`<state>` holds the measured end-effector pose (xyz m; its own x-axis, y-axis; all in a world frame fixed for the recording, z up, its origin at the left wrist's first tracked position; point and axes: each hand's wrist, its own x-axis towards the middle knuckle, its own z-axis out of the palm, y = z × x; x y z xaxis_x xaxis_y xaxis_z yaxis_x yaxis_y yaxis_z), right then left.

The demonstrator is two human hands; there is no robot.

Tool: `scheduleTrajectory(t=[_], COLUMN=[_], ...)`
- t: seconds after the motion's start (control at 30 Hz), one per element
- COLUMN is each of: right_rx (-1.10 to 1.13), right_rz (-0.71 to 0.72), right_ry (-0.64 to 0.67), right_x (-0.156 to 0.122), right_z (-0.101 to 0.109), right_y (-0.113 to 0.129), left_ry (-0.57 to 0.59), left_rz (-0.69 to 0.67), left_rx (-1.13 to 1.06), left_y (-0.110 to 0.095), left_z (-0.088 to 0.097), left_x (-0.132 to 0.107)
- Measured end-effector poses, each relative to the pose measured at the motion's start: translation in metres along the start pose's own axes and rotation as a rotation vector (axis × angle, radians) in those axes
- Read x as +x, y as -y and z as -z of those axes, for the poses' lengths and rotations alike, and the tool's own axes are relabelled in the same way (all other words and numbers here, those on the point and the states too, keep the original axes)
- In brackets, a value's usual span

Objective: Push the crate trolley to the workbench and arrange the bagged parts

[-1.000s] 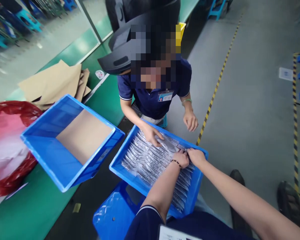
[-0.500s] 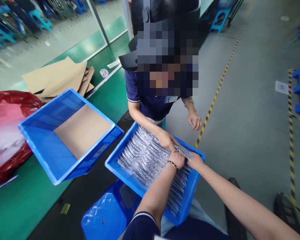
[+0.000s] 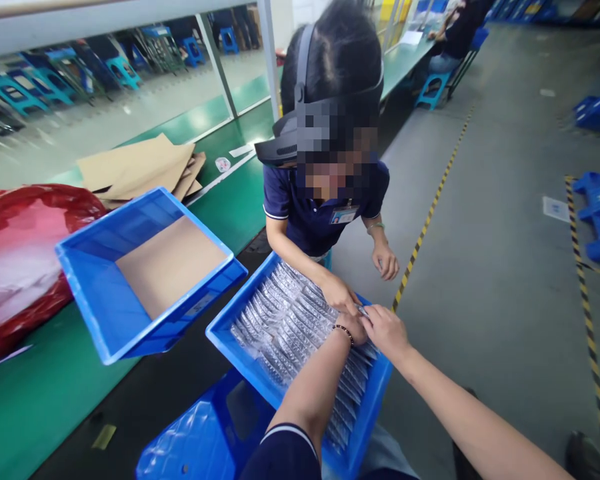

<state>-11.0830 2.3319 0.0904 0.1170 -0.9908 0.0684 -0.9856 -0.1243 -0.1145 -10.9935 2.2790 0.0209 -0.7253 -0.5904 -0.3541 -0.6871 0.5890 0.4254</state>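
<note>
A blue bin holds rows of clear plastic packets, packed on edge. At its far right side, my left hand, with a beaded bracelet at the wrist, reaches in among the packets; its fingers are mostly hidden. Close beside it, my right hand pinches the edge of a shiny clear packet. A co-worker's hand reaches in from across the bin and meets my hands at that packet. The contents of the packets are too small to make out.
Left of the packets, a second blue bin with a cardboard sheet inside stands tilted near the green bench. A red plastic bag and cardboard pieces lie there. A blue stool stands below; a co-worker faces me.
My right hand has shifted left, closer to my left hand. The packet between the hands, which lay broadside to view, now shows only a small edge. The view has tilted upward.
</note>
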Motion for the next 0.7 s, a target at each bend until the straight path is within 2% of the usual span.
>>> scheduleTrajectory(t=[0.2,0.27,0.37,0.47,0.7], right_rx=[-0.144,-0.185,-0.204,-0.211,-0.249], right_rz=[-0.068,-0.047,0.058,0.124,0.050], right_ry=[0.202,0.195,0.136,0.153,0.342], right_x=[0.003,0.002,0.000,-0.004,0.000], right_z=[-0.019,-0.027,-0.038,-0.043,-0.040], right_y=[-0.016,-0.023,-0.029,-0.029,-0.018], left_ry=[0.083,0.085,0.049,-0.001,-0.062], left_rz=[0.044,0.070,0.068,0.050,0.078], left_rx=[-0.007,-0.017,-0.045,-0.078,-0.102], left_y=[0.001,0.000,-0.003,-0.004,-0.002], left_z=[-0.001,-0.003,-0.005,-0.010,-0.024], left_x=[0.013,0.011,0.004,-0.004,-0.008])
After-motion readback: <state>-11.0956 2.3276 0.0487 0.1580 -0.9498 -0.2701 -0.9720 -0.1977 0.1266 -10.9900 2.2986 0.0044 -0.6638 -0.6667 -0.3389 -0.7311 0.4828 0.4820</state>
